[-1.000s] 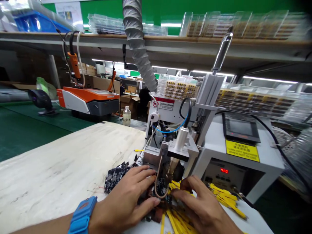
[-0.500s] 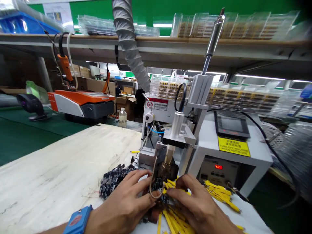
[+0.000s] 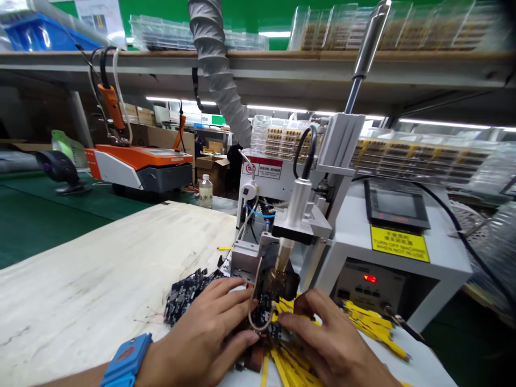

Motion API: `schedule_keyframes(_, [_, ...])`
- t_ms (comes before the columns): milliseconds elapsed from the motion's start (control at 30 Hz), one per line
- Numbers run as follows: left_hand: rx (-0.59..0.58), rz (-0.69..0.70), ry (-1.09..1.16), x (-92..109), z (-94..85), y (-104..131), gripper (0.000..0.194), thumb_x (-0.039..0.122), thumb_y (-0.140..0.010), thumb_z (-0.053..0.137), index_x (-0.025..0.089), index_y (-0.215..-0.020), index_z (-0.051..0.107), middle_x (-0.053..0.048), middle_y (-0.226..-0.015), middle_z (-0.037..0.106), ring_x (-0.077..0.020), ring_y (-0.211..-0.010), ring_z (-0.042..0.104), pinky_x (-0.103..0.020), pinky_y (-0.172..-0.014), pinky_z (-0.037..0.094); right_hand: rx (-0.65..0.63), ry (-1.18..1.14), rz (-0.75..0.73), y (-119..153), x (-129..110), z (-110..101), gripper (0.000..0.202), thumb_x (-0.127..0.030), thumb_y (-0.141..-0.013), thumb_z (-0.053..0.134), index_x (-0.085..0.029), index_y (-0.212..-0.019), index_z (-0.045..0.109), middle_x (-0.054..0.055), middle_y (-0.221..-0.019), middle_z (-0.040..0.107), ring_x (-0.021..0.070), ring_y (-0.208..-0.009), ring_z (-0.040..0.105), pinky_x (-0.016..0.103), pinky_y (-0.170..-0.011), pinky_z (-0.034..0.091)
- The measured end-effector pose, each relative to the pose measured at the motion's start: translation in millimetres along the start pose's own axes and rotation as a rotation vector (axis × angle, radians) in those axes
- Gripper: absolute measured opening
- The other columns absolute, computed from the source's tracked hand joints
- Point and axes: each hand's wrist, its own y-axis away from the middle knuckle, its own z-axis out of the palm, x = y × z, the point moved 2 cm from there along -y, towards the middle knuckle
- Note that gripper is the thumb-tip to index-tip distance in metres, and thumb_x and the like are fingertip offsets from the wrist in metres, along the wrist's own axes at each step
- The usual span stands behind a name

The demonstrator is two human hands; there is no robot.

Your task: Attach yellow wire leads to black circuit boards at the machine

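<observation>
My left hand [image 3: 213, 328] wears a blue wrist strap [image 3: 128, 359]. Its fingers are stretched out beside the soldering head [image 3: 279, 271], the thumb apart from them, with the tips at a small dark circuit board [image 3: 264, 307] under the head. On the other side, my right hand [image 3: 328, 333] pinches a thin yellow strip [image 3: 276, 317] between thumb and forefinger at the board's edge. A bent tube [image 3: 258, 326] loops down in front of the board and hides part of it. Several yellow strips [image 3: 284, 368] lie below my right hand.
A pile of dark circuit boards [image 3: 187, 293] lies left of the machine. More yellow strips [image 3: 377, 328] are to the right, in front of the control box [image 3: 342, 242]. Farther back stand a bottle [image 3: 206, 192] and an orange-and-white machine [image 3: 141, 166]. A shelf [image 3: 161, 64] runs overhead.
My left fingers have straightened and spread from a more curled pose. My right hand keeps its pinch in nearly the same place. The view has shifted slightly.
</observation>
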Motion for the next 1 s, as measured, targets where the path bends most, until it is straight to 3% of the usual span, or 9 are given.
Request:
schedule_keyframes(300, [-0.027,-0.031,0.039,-3,2.0,4,0.041,0.019,-0.089,0.059,0.020,-0.130,0.055,-0.008,-0.126,0.064,-0.0263,-0.124,0.052,-0.046,-0.108,0.042,-0.036,-0.011,0.018,4,1,1,0.031,-0.005,-0.087,0.045,-0.018,-0.107,0.065,0.010,-0.086,0.056,0.0189,-0.077,0.057,0.028,-0.062,0.053])
schedule_keyframes(500, [-0.056,-0.055,0.033,-1,-1.1,1,0.032,0.022,-0.089,0.059,0.016,-0.121,0.061,-0.009,-0.121,0.066,-0.0279,-0.123,0.053,-0.048,-0.106,0.042,-0.082,0.031,0.004,7,6,2,0.032,-0.002,-0.087,0.044,-0.020,-0.106,0.063,0.009,-0.088,0.055,0.0189,-0.079,0.057,0.029,-0.064,0.053])
schedule_keyframes(1000, [-0.063,-0.092,0.066,0,-0.2,0,0.033,0.021,-0.088,0.060,0.014,-0.120,0.060,-0.010,-0.125,0.064,-0.0294,-0.124,0.051,-0.052,-0.104,0.043,-0.110,0.047,-0.012,13,9,5,0.029,-0.007,-0.089,0.044,-0.022,-0.109,0.061,0.009,-0.091,0.053,0.0179,-0.081,0.057,0.025,-0.067,0.052])
